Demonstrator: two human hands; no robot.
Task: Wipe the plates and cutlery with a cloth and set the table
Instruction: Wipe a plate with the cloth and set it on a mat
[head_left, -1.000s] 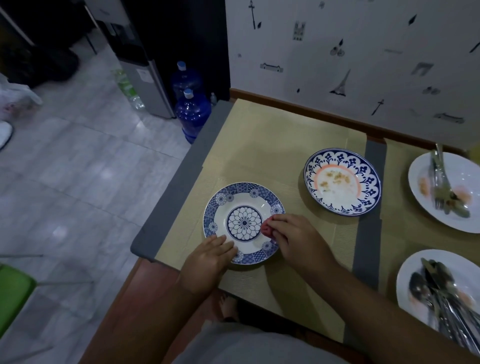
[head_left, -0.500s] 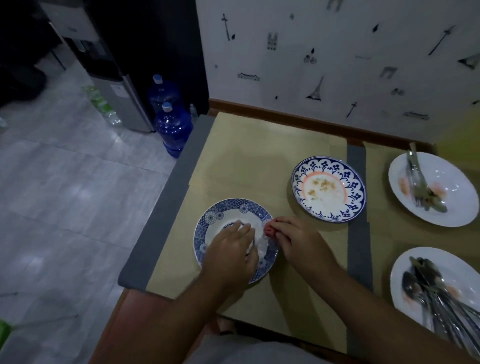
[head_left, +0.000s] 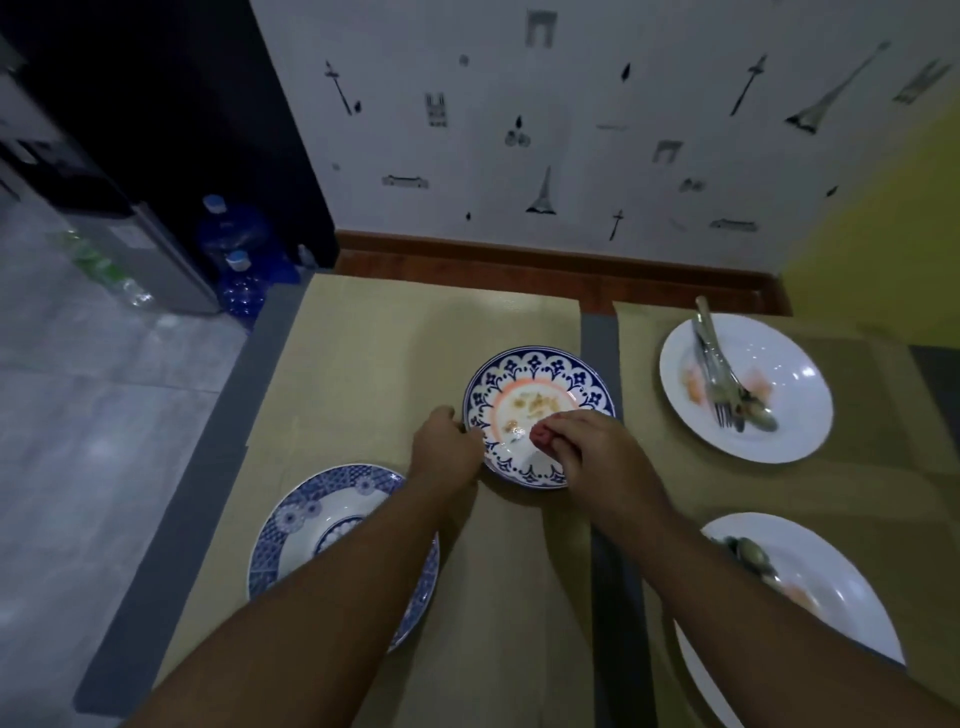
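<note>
A blue-rimmed plate (head_left: 540, 384) with an orange ring and food crumbs sits in the middle of the table. My left hand (head_left: 447, 449) grips its left rim. My right hand (head_left: 587, 447) holds a small red cloth (head_left: 541, 432) bunched in its fingers and presses it onto the plate's near side. A second blue-patterned plate (head_left: 311, 519) lies nearer, partly under my left forearm. A white plate (head_left: 789, 384) at the right carries a fork and spoon (head_left: 719, 379). Another white plate (head_left: 831, 587) at the lower right holds cutlery, mostly hidden by my right arm.
Beige placemats (head_left: 395, 353) cover the grey table, which butts against a patterned wall (head_left: 519, 130). Blue water bottles (head_left: 234, 249) and a dispenser (head_left: 140, 249) stand on the floor to the left. The table's left edge (head_left: 208, 467) drops to tiled floor.
Both hands left the near blue plate and moved up to the crumbed plate. My left hand now grips its rim and my right hand brought the red cloth onto it.
</note>
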